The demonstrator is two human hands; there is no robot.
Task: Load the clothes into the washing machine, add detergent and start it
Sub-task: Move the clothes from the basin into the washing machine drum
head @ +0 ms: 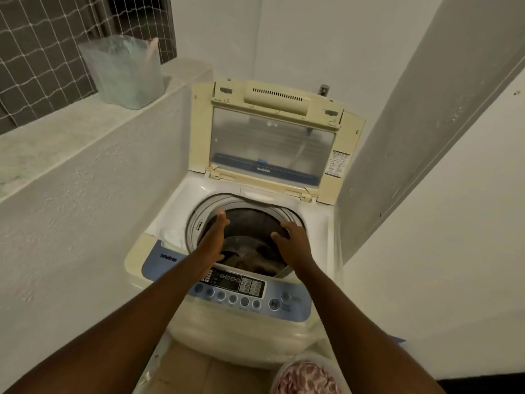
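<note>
A cream and blue top-loading washing machine (pixel 170 237) stands in a narrow corner with its lid (pixel 270 140) raised upright. Brown and dark clothes (pixel 255 261) lie at the bottom of the drum (pixel 250 220). Both hands hover over the drum opening, apart from each other. My left hand (pixel 213 240) is at the left rim, fingers spread, holding nothing. At the right side, my right hand (pixel 292 243) has its fingers loosely curled and is empty too. The control panel (pixel 241 285) with round buttons lies just under my wrists.
A clear plastic bag of pale detergent powder (pixel 125 69) sits on the ledge at the upper left, before a netted window. White walls close in on both sides. A tub holding pink patterned cloth (pixel 306 378) is at the bottom edge.
</note>
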